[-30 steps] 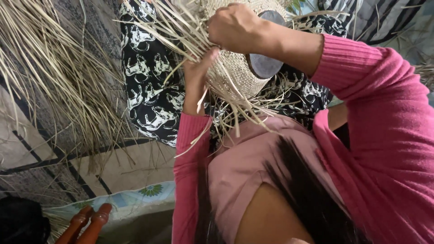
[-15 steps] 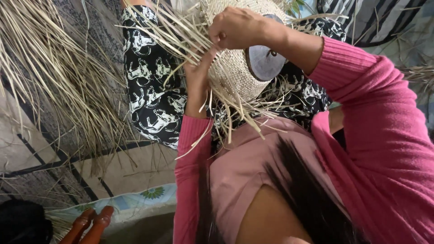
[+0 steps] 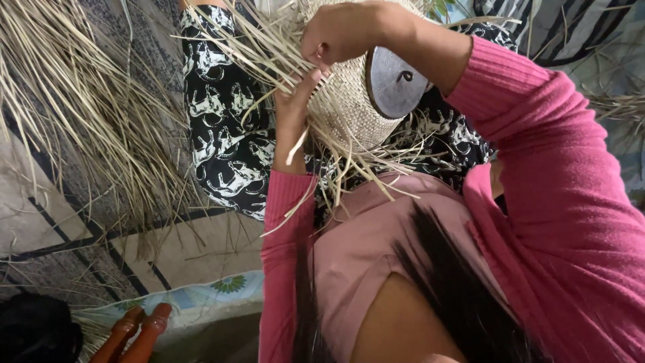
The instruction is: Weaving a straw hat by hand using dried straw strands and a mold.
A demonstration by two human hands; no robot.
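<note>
1. Up top, in the lap: woven basket (image 3: 349, 101), resting over the patterned trousers (image 3: 222, 134).
2. Inside the basket's mouth, on its right side — a round mould (image 3: 396, 84).
3. At the basket's upper left edge: right hand (image 3: 342, 30), closed over loose straw strands (image 3: 262, 50) that fan out to the left.
4. Just below that hand, against the basket's left wall — left hand (image 3: 292, 111), fingers pointing up.
5. Left of the trousers, spread over the floor mat (image 3: 54, 222): a heap of straw (image 3: 74, 101).
6. Bottom left corner, below the mat: two wooden posts (image 3: 138, 333).
</note>
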